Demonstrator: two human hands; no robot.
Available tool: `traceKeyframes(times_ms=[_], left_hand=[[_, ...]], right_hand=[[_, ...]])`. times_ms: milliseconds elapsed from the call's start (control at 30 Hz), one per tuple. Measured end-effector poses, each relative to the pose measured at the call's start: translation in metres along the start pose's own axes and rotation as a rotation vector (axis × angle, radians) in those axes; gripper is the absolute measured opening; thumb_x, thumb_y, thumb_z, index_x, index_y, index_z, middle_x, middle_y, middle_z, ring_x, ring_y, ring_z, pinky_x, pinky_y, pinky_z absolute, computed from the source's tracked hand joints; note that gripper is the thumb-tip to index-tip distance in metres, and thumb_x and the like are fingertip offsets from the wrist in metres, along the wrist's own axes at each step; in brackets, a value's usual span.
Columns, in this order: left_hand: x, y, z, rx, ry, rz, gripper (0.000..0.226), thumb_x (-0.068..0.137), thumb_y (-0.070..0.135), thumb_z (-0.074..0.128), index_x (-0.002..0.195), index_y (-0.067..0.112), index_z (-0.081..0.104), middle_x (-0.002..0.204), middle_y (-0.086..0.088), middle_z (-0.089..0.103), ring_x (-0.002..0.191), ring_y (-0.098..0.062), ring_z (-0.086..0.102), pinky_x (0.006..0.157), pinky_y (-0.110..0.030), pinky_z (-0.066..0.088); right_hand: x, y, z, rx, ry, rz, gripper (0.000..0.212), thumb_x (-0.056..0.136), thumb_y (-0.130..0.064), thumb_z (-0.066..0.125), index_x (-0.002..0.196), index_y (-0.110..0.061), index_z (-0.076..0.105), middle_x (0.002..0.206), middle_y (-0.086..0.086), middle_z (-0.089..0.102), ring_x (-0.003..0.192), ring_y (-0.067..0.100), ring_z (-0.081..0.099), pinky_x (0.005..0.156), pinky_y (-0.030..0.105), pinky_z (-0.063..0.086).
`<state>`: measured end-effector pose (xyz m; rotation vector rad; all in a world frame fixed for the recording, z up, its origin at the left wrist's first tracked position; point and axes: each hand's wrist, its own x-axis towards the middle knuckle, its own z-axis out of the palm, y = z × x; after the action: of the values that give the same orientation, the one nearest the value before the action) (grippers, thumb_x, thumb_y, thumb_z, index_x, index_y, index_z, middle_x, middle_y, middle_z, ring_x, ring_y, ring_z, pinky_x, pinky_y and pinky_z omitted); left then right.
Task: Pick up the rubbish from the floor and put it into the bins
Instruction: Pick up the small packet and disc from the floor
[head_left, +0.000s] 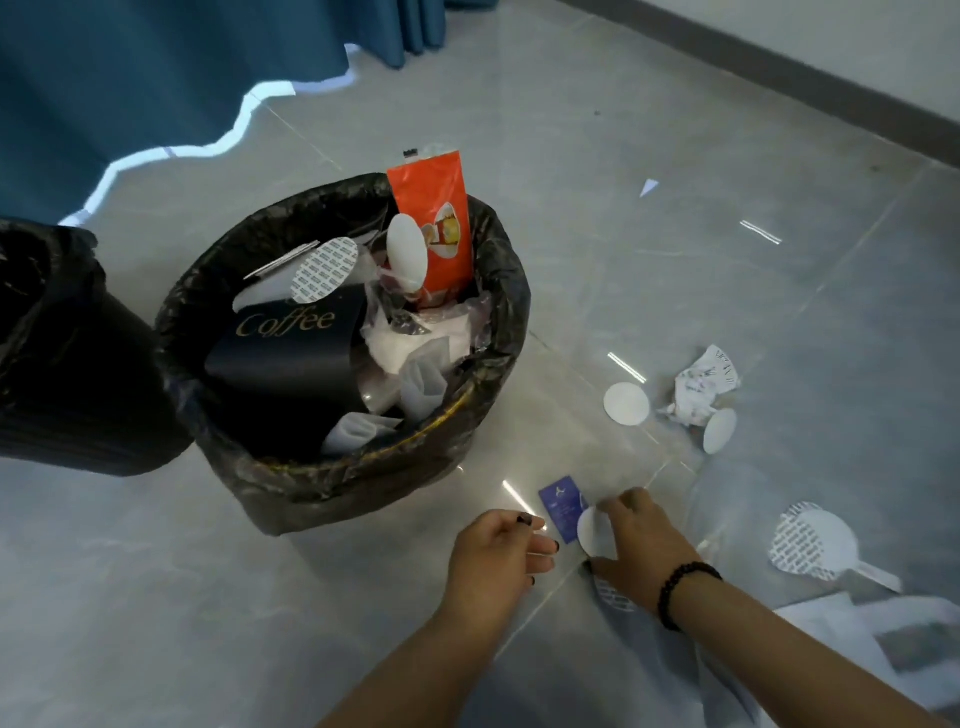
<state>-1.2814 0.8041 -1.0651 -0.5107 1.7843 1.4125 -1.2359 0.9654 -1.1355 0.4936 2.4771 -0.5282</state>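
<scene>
Nearby, crumpled paper (698, 387), 2 lined bins (343, 332), curtain (130, 78)

Both bare forearms enter from the bottom of the frame and reach up toward its lower middle. The left hand (498, 553) sits left of the right one, palm turned inward, its fingers (540, 546) loosely curled with dark-painted nails pointing right; nothing is visibly in its grip. The right hand (641, 545) lies just beside it, back of the hand up, fingers bent downward and thumb spread toward the lower left. A dark beaded bracelet (684, 587) circles the right wrist.
</scene>
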Motion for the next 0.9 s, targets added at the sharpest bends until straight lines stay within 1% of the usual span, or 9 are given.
traceKeyframes(times_ms=[100,200,300,433,500,600,667,800,900], left_hand=[[0.018,-0.002,0.012,0.041,0.041,0.038,0.019,0.093,0.007,0.047,0.090,0.012,0.064,0.074,-0.002,0.069,0.061,-0.010,0.062,0.058,-0.019,0.046],[0.039,-0.007,0.019,0.163,0.049,0.097,0.016,0.090,0.006,0.052,0.086,0.018,0.062,0.082,-0.005,0.069,0.069,-0.012,0.064,0.065,-0.020,0.051],[0.058,-0.012,0.026,0.406,0.101,0.146,0.011,0.085,0.014,0.058,0.084,0.025,0.057,0.093,0.001,0.067,0.085,-0.014,0.063,0.071,-0.022,0.047],[0.071,-0.012,0.036,0.567,0.112,0.219,0.009,0.086,0.017,0.060,0.093,0.019,0.055,0.102,-0.001,0.064,0.090,-0.013,0.058,0.074,-0.019,0.038],[0.080,-0.014,0.038,0.636,0.120,0.265,0.011,0.087,0.017,0.061,0.096,0.018,0.055,0.107,-0.002,0.062,0.093,-0.014,0.057,0.076,-0.019,0.038],[0.089,-0.012,0.045,0.597,0.195,0.306,0.011,0.087,0.016,0.063,0.096,0.017,0.057,0.111,-0.005,0.061,0.099,-0.019,0.059,0.081,-0.020,0.039],[0.094,-0.014,0.051,0.620,0.257,0.336,0.023,0.086,0.017,0.066,0.108,0.016,0.059,0.120,-0.004,0.055,0.103,-0.020,0.057,0.082,-0.020,0.039],[0.095,-0.020,0.058,0.828,0.225,0.349,0.049,0.081,0.023,0.072,0.125,0.022,0.052,0.134,-0.002,0.038,0.109,-0.025,0.056,0.093,-0.031,0.046],[0.094,-0.023,0.060,1.022,0.248,0.376,0.042,0.083,0.029,0.068,0.122,0.026,0.052,0.128,-0.003,0.043,0.109,-0.027,0.056,0.095,-0.039,0.045]], right_hand=[[0.013,-0.001,-0.004,-0.117,-0.030,-0.045,0.058,0.079,-0.034,0.068,0.128,-0.017,0.042,0.128,0.006,0.036,0.117,0.026,0.044,0.095,0.034,0.045],[0.021,-0.003,-0.007,-0.194,-0.009,-0.087,0.052,0.080,-0.022,0.064,0.126,-0.018,0.039,0.126,0.007,0.037,0.116,0.026,0.042,0.089,0.034,0.045],[0.026,0.001,-0.010,-0.140,-0.023,-0.100,0.054,0.075,-0.020,0.068,0.121,-0.017,0.040,0.122,0.007,0.038,0.115,0.027,0.040,0.089,0.034,0.044],[0.028,0.008,-0.010,-0.118,-0.040,-0.100,0.054,0.071,-0.020,0.072,0.117,-0.015,0.042,0.119,0.007,0.036,0.114,0.027,0.040,0.089,0.033,0.044],[0.029,0.010,-0.013,-0.043,-0.072,-0.110,0.045,0.074,-0.017,0.071,0.113,-0.013,0.050,0.117,0.007,0.040,0.109,0.026,0.048,0.087,0.027,0.043],[0.032,0.023,-0.034,0.129,-0.124,-0.097,0.014,0.077,-0.017,0.073,0.087,-0.017,0.064,0.099,0.002,0.057,0.096,0.018,0.057,0.076,0.017,0.039],[0.029,0.035,-0.053,0.274,-0.141,-0.057,0.020,0.075,-0.019,0.077,0.071,-0.023,0.058,0.087,-0.005,0.059,0.085,0.012,0.055,0.074,0.018,0.041],[0.015,0.053,-0.066,0.391,-0.113,-0.011,0.023,0.070,-0.017,0.081,0.086,-0.017,0.065,0.084,-0.007,0.062,0.081,0.010,0.058,0.076,0.019,0.048],[0.004,0.051,-0.050,0.359,-0.155,-0.015,0.036,0.068,-0.021,0.083,0.100,-0.015,0.066,0.096,-0.002,0.065,0.088,0.011,0.059,0.080,0.018,0.047]])
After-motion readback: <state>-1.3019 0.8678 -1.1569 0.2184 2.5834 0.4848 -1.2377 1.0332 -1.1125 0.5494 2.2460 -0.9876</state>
